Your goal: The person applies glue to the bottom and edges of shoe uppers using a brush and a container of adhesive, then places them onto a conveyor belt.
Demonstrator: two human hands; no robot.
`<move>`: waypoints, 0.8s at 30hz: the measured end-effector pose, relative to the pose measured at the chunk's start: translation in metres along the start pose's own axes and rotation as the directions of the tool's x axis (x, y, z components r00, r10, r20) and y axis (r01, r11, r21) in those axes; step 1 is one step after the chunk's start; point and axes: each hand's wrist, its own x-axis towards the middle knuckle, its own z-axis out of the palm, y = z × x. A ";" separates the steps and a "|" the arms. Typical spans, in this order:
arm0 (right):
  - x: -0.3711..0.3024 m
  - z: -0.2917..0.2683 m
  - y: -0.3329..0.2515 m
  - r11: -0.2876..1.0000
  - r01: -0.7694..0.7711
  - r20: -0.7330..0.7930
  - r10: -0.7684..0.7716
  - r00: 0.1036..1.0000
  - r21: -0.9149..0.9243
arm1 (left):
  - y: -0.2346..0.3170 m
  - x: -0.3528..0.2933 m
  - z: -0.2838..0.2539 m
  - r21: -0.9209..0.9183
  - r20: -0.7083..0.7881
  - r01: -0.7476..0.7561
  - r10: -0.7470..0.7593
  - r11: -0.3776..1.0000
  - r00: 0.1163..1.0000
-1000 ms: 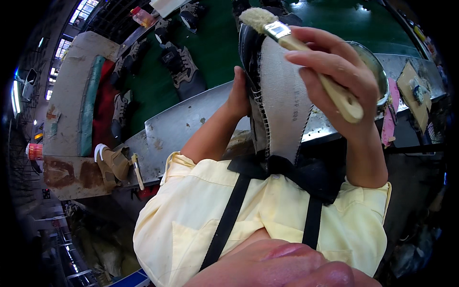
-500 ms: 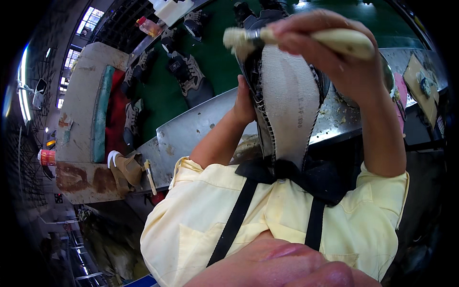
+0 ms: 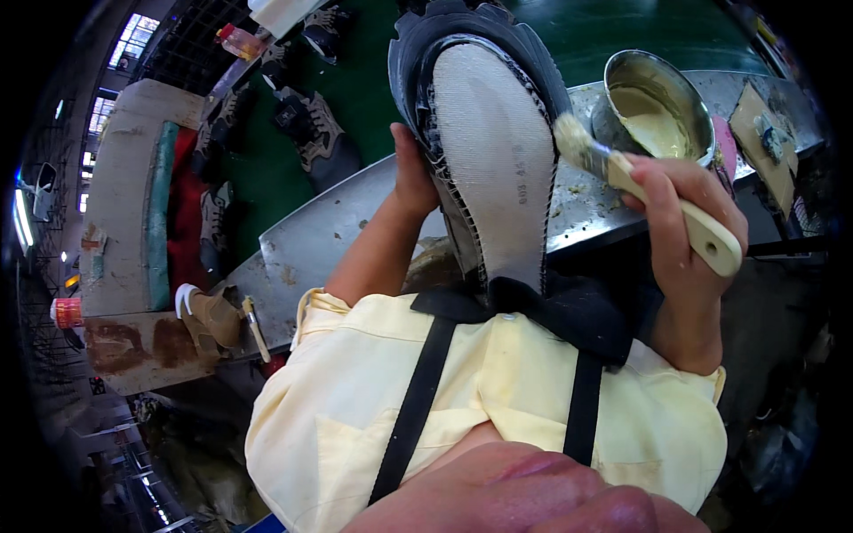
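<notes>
A shoe upper is held sole-side up in front of my chest, showing a pale fabric insole board with stitching round its edge and a dark outer rim. My left hand grips it from the left; the thumb shows and the other fingers are hidden behind it. In my right hand is a brush with a pale handle, its bristles at the upper's right edge. Whitish residue lines part of the rim near the toe. Just beyond the brush, a metal bowl holds cream-coloured paste.
A metal ledge borders the green work surface, where several shoe uppers lie at the left. A tan shoe piece and a second brush rest at the left end. Cardboard lies far right.
My right hand has brought the brush from above the toe's left side down to the upper's right edge. The toe rim and paste bowl now show; my left hand keeps its hold.
</notes>
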 end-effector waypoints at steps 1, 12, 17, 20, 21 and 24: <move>-0.005 -0.005 -0.003 0.993 -0.085 -0.006 0.086 0.996 0.085 | -0.002 -0.001 -0.004 -0.139 0.034 -0.016 0.021 0.990 0.999; 0.000 -0.018 0.000 0.985 0.131 0.081 -0.141 0.987 0.113 | 0.012 -0.014 0.002 0.362 -0.273 0.141 -0.040 0.921 0.961; 0.027 0.016 0.005 0.938 0.295 0.077 -0.313 0.947 0.184 | 0.013 -0.015 0.006 0.354 -0.241 0.137 -0.051 0.925 0.969; 0.042 0.045 -0.004 0.896 0.377 0.092 -0.407 0.909 0.236 | 0.015 -0.019 0.007 0.416 -0.238 0.150 -0.052 0.897 0.970; 0.046 0.052 -0.006 0.886 0.405 0.097 -0.435 0.895 0.228 | 0.015 -0.018 0.005 0.457 -0.188 0.117 -0.033 0.882 0.982; 0.051 0.056 -0.001 0.896 0.330 0.132 -0.381 0.915 0.297 | 0.012 -0.012 -0.002 0.545 -0.077 0.020 0.026 0.838 0.997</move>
